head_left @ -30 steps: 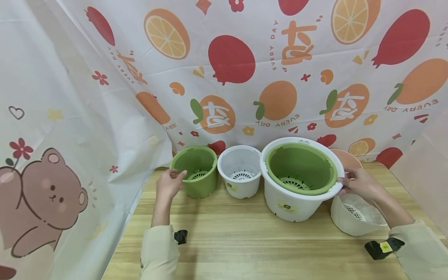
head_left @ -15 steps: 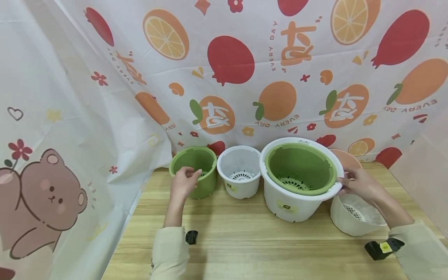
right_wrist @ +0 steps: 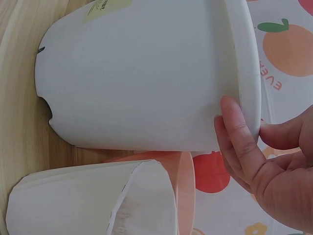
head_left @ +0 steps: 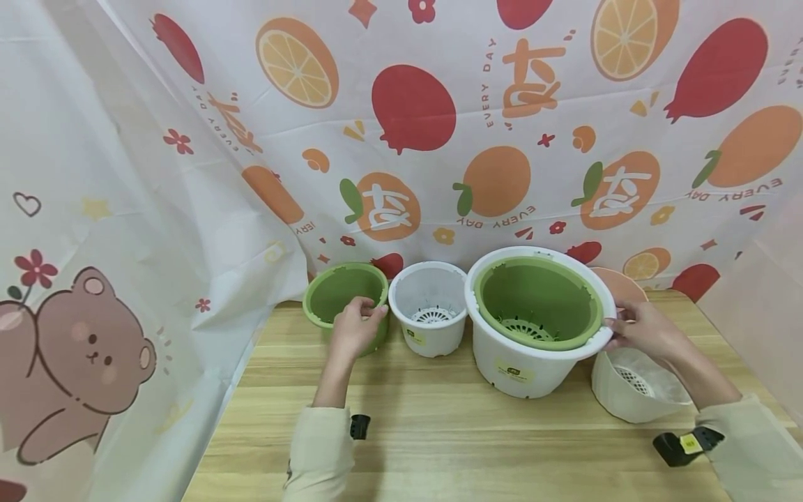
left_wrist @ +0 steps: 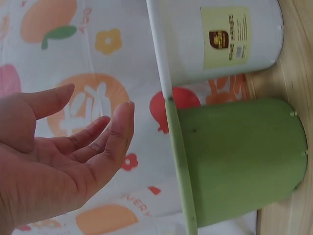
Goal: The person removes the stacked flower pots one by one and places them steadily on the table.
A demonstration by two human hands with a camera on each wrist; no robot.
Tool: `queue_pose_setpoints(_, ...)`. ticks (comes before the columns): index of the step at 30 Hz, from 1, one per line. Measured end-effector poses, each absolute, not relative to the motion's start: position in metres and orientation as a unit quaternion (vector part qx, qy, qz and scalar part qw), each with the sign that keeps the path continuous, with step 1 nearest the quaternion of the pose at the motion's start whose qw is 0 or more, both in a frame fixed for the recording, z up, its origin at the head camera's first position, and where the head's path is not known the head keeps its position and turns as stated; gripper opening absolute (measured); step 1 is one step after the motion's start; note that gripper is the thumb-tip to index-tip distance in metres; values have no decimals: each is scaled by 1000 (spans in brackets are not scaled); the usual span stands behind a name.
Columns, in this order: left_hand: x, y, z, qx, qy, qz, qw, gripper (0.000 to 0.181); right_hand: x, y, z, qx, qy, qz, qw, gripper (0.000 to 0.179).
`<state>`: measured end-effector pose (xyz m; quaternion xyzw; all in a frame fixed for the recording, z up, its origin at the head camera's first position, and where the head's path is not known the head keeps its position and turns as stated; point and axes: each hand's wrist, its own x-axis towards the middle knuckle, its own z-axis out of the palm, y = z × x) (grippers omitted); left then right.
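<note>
My left hand (head_left: 357, 325) hovers in front of the small green flower pot (head_left: 341, 296), near its right rim. In the left wrist view its fingers are loosely bent, apart from the green pot (left_wrist: 239, 156), and hold nothing. A small white pot (head_left: 433, 335) stands just to the right of the green one. My right hand (head_left: 646, 331) pinches the rim of the large white pot (head_left: 521, 373) at its right side. In the right wrist view the thumb lies over the rim and the fingers lie beneath it. A green pot (head_left: 539, 300) sits nested inside the large white pot.
A cream pot (head_left: 627, 394) lies tipped at the right, beneath my right wrist. Behind it an orange pot (head_left: 621, 282) is partly hidden. All stand on a wooden table (head_left: 439, 446) against a fruit-printed cloth (head_left: 414, 188).
My left hand has moved to the right across the front of the small green pot, from its left rim toward its right rim. The right hand has stayed on the large white pot's rim.
</note>
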<state>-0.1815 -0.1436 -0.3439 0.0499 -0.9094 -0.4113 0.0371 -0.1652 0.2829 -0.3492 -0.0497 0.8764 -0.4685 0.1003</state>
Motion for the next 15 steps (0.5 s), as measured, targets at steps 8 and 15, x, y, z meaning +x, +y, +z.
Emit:
queue_pose_setpoints(8,-183,-122,-345,23,-913,-405,43,35,-165,283,-348,-44,875,-470,108,41)
queue_pose_setpoints(15,-181,-103,-345,-18,-916,-398,39,36,-164,283,-349,-50,871,-477,106,41)
